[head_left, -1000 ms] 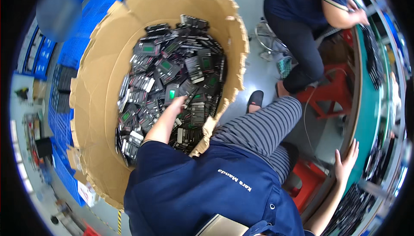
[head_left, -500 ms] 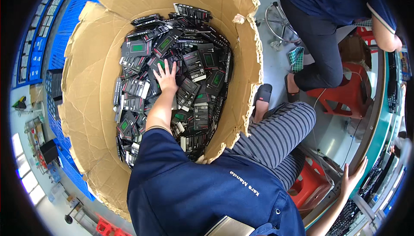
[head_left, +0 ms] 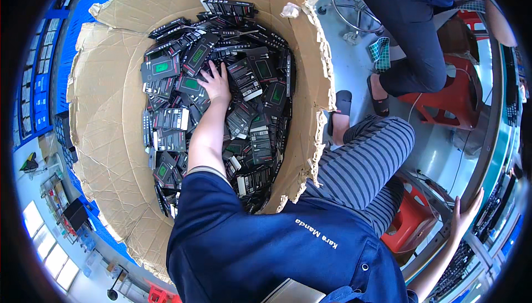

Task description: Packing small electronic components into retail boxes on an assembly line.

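My left hand (head_left: 216,83) reaches down into a big round-walled cardboard carton (head_left: 108,114). Its fingers are spread over a heap of flat black packages (head_left: 260,139) with white edges and green panels. The thumb side touches one black package with a green panel (head_left: 190,83); whether any finger goes underneath it is hidden. Off to the right, my right hand (head_left: 466,214) lies with outstretched fingers along the edge of a green-topped workbench (head_left: 493,153), holding nothing that I can see.
A co-worker in dark trousers (head_left: 413,54) is at upper right beside a red plastic stool (head_left: 449,95). Another red stool (head_left: 410,214) stands by my striped trouser leg (head_left: 368,156). Blue shelving with bins (head_left: 41,87) lines the left, and a chrome swivel-stool base (head_left: 354,6) stands behind the carton.
My view has shifted a little, so the carton sits slightly further left and higher. My left hand stays on the heap with its fingers resettled slightly to the right; my right hand remains at the bench.
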Tool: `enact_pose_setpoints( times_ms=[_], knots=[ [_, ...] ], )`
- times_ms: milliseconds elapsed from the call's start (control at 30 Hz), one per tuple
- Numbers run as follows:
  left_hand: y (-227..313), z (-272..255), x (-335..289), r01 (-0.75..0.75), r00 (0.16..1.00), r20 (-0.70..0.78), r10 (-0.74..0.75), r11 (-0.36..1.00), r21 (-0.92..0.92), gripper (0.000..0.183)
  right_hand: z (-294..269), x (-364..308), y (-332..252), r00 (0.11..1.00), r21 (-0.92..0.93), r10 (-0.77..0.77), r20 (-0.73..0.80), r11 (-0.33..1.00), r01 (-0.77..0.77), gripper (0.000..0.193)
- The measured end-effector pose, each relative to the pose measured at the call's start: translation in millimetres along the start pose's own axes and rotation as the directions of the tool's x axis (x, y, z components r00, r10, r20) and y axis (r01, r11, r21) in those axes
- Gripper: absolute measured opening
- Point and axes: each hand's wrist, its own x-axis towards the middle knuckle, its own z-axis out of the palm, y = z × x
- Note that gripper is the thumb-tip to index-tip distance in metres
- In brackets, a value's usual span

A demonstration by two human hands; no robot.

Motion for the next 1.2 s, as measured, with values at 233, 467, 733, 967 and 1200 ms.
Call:
enact_pose_setpoints(
  times_ms=[233, 467, 733, 967, 1200],
  knots=[
    [1.7, -7.4, -27.5, 0.088, 0.989, 0.124, -0.078, 0.993, -0.082, 0.103, -3.9, 2.5, -2.2, 1.000, -0.002, 0.006, -0.003, 1.000, -0.006, 0.083],
    [11.2, -10.1, -11.3, 0.117, 0.988, 0.105, -0.115, 0.993, -0.020, 0.113, 0.7, 1.7, 2.2, 1.000, 0.010, 0.009, 0.018, 1.000, -0.009, 0.083],
    [17.6, 21.8, 12.7, 0.109, 0.993, 0.041, -0.112, 0.992, 0.066, 0.092, -3.6, 3.7, -7.0, 0.999, 0.007, 0.040, 0.018, 0.999, -0.041, 0.081],
    [-8.0, -32.9, 3.2, 0.072, 0.994, 0.082, -0.073, 0.997, 0.015, 0.062, -1.4, 1.2, -3.6, 0.998, 0.000, 0.067, 0.016, 0.998, -0.067, 0.079],
    [-25.3, -3.8, 7.2, 0.118, 0.990, 0.069, -0.122, 0.991, 0.057, 0.048, 2.9, 2.8, -6.4, 0.996, -0.006, 0.090, 0.003, 0.996, -0.090, 0.079]
  ],
)
